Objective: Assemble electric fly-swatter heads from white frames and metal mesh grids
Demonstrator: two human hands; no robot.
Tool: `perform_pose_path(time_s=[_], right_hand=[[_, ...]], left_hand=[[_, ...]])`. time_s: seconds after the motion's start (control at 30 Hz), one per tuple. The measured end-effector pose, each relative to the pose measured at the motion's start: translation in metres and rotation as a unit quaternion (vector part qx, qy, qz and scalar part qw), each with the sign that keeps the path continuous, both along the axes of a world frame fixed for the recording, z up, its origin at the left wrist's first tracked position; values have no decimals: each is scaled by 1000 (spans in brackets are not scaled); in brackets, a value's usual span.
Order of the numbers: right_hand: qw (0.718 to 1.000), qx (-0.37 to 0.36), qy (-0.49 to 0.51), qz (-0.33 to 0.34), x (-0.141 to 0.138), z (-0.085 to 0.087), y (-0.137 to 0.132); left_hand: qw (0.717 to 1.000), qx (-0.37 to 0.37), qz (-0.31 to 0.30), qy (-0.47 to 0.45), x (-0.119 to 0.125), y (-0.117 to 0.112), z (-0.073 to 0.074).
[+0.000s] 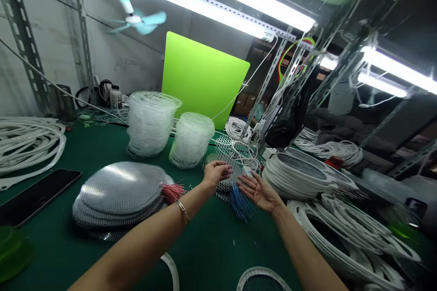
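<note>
My left hand is raised over the far middle of the table, its fingers curled together; what they hold, if anything, is too small to make out. Behind and below it stand wire mesh pieces. My right hand is held to the right with its fingers stretched out and nothing visible in them. Just left of that hand lies a bundle of blue wires. A tuft of red wires rests at the edge of a stack of round metal mesh discs, left of my left forearm.
Two stacks of clear plastic rings stand at the back. White ring frames pile up on the right, with more white loops nearer. A black phone lies at left. Partial white rings show at the front edge. A green board stands behind.
</note>
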State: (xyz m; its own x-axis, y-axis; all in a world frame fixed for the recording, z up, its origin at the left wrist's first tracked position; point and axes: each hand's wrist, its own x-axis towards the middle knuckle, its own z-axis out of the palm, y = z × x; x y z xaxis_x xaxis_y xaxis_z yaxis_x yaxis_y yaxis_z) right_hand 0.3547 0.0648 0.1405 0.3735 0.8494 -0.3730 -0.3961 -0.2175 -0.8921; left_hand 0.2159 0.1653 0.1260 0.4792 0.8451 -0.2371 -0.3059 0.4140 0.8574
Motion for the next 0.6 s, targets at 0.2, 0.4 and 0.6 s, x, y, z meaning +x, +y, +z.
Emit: perform_pose_path(time_s=[0.2,0.4,0.6], right_hand=[[997,42,51,-41,-78,-8,-65],[985,-83,127,-88,-144,-17,-169],[976,-96,176,-87,-205,-45,-215]], left_hand=[[994,83,-19,74,-134,-84,-19],[690,519,-157,480,-314,-212,-76],[618,548,-166,540,-332,-250,-106]])
